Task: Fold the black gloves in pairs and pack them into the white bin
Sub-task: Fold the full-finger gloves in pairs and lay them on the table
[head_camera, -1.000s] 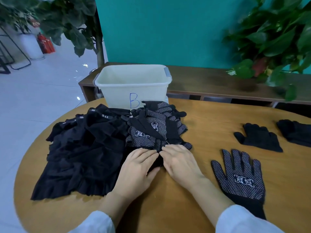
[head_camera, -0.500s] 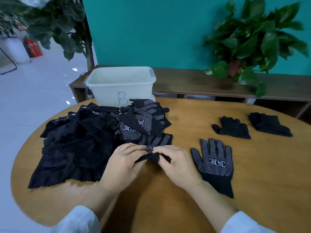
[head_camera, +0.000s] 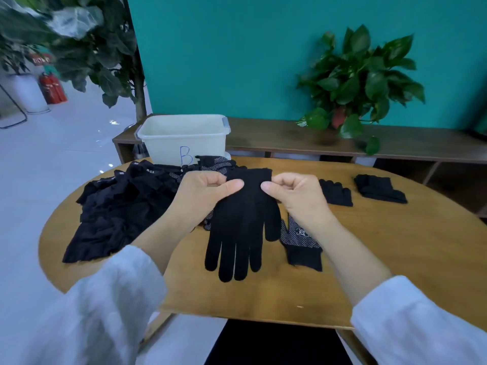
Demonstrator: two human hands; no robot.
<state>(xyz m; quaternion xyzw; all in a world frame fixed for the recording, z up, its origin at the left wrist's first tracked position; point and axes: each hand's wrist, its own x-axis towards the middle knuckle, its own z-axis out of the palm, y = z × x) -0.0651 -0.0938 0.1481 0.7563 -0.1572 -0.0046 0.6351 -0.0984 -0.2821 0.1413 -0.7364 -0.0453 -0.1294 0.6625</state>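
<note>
A black glove (head_camera: 242, 227) hangs in the air above the round wooden table (head_camera: 382, 259), cuff up and fingers pointing down. My left hand (head_camera: 205, 196) pinches the cuff's left edge and my right hand (head_camera: 295, 198) pinches its right edge. Under my right wrist lies a dotted black glove (head_camera: 300, 243) flat on the table. More dotted gloves (head_camera: 216, 163) are piled at the foot of the white bin (head_camera: 184, 138) marked "B", which stands at the table's far edge.
A heap of black cloth (head_camera: 118, 206) covers the table's left side. One black glove (head_camera: 336, 193) and a folded black pair (head_camera: 379, 189) lie at the right rear. A low wooden bench (head_camera: 290, 138) with a potted plant (head_camera: 361, 83) stands behind.
Both hands lifted a glove off the pile near the table's middle and raised it by its cuff. The camera tilted up.
</note>
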